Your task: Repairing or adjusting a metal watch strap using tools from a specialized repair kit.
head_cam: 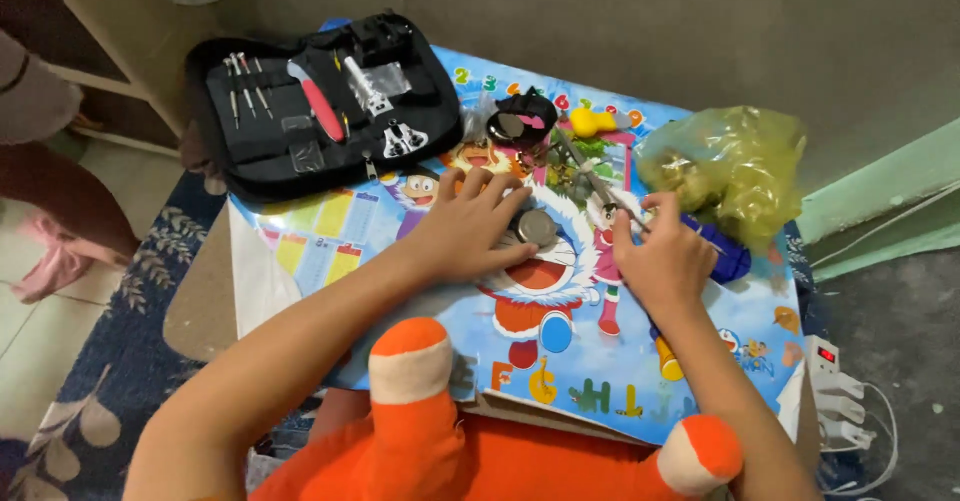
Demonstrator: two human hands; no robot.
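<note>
Metal watch case [536, 227] pinned under left hand [470, 229] fingers; right hand [665, 257] grips a tool [600, 189].

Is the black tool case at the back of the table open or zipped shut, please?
Open: the black tool case lies spread flat, with screwdrivers and a red-handled tool showing in its pockets.

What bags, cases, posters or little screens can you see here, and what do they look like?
Tool case: back left of the table, black, unzipped flat, small tools in it.
Plastic bag: back right, crumpled, see-through yellow-green.
Poster: covers the table under both hands, blue, with cartoon figures and coloured letters.
Power strip: right edge, white, with a small red-lit screen.
Left hand: rests on a round metal piece.
Right hand: beside the bag.
</note>
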